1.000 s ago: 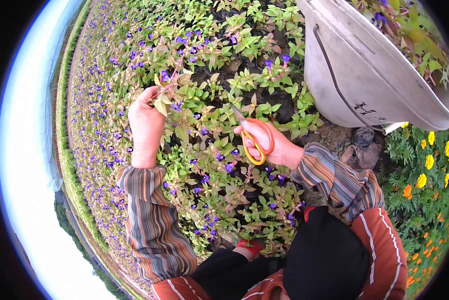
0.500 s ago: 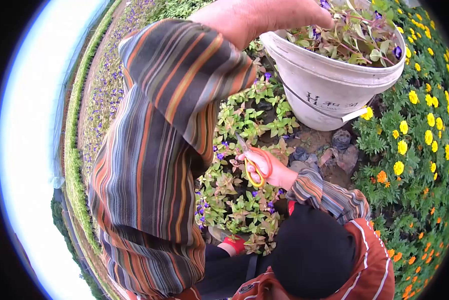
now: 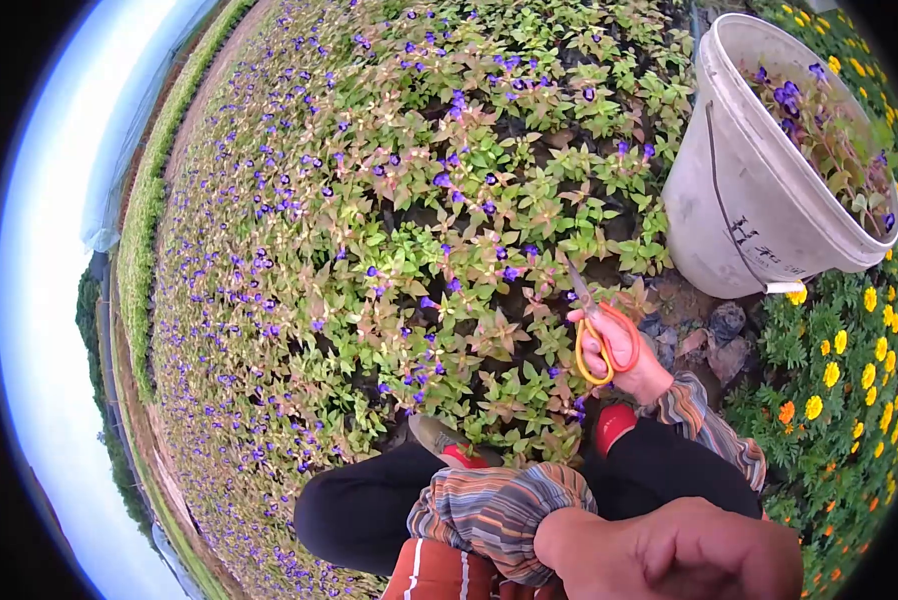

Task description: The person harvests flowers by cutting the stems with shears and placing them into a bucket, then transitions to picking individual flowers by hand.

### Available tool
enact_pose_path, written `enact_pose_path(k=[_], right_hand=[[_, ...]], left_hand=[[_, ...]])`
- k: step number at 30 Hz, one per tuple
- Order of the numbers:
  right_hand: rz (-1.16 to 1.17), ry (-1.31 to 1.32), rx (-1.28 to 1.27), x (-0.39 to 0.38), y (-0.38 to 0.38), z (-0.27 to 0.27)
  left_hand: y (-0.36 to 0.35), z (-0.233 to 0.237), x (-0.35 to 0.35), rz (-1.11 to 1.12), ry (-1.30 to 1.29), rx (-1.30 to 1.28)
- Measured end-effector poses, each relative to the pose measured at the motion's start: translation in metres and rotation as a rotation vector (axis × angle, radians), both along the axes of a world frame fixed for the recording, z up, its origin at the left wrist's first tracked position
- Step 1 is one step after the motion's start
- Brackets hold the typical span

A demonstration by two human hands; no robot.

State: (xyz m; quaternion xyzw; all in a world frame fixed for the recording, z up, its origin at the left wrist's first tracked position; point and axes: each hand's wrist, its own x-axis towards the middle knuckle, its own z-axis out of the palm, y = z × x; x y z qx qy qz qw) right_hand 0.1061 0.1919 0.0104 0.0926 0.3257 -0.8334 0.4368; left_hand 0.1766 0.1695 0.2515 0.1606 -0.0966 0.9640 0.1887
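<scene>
My right hand (image 3: 624, 350) is closed around the red and yellow handles of a pair of scissors (image 3: 589, 305). Their blades point up and left, over low green plants with purple flowers (image 3: 449, 285). Close to the camera at the bottom, my left hand (image 3: 679, 555) has its fingers curled in; whether anything is inside is hidden. A white bucket (image 3: 729, 190) leans at the upper right, with cut purple-flowered stems (image 3: 819, 130) inside and a wire handle hanging down its side.
Yellow and orange marigolds (image 3: 829, 375) grow along the right side. Crumpled dark plastic (image 3: 726, 322) lies on the soil below the bucket. My bent knees (image 3: 364, 510) and shoes (image 3: 439, 437) are at the bottom, among the plants. A green hedge strip (image 3: 141, 260) runs along the left.
My left hand has come away from the bucket's mouth, down to the bottom near the camera. The view has shifted, uncovering the flower bed. My right hand still grips the scissors.
</scene>
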Motion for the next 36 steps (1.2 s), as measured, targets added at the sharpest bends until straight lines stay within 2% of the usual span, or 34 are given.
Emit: enact_pose_path(k=[2,8,17,21,24,27,28,31,36], right_hand=[[0.013,0.007,0.023,-0.001,-0.008,0.015],[0.083,0.047,0.083,0.002,-0.016,0.009],[0.101,0.114,0.223,0.001,-0.01,0.029],[0.162,0.187,0.359,-0.015,-0.005,0.052],[0.082,0.16,0.411,-0.038,-0.007,0.068],[-0.114,0.168,0.334,-0.073,-0.011,0.067],[-0.19,0.166,0.393,-0.09,-0.014,0.065],[-0.365,0.172,0.349,-0.139,-0.013,0.041],[-0.625,0.174,0.206,-0.205,-0.004,-0.013]], left_hand=[[-0.009,-0.001,0.0,0.03,0.049,0.013],[-0.017,-0.007,-0.009,0.094,0.178,0.135],[-0.031,-0.005,-0.009,0.099,0.252,0.358],[-0.04,-0.004,-0.007,0.084,0.271,0.435],[-0.043,-0.006,-0.007,0.089,0.29,0.504],[-0.046,-0.006,-0.005,0.106,0.3,0.56],[-0.051,-0.007,-0.004,0.088,0.28,0.529],[-0.063,-0.012,-0.009,0.025,0.267,0.49],[-0.07,-0.026,-0.028,0.081,0.307,0.484]])
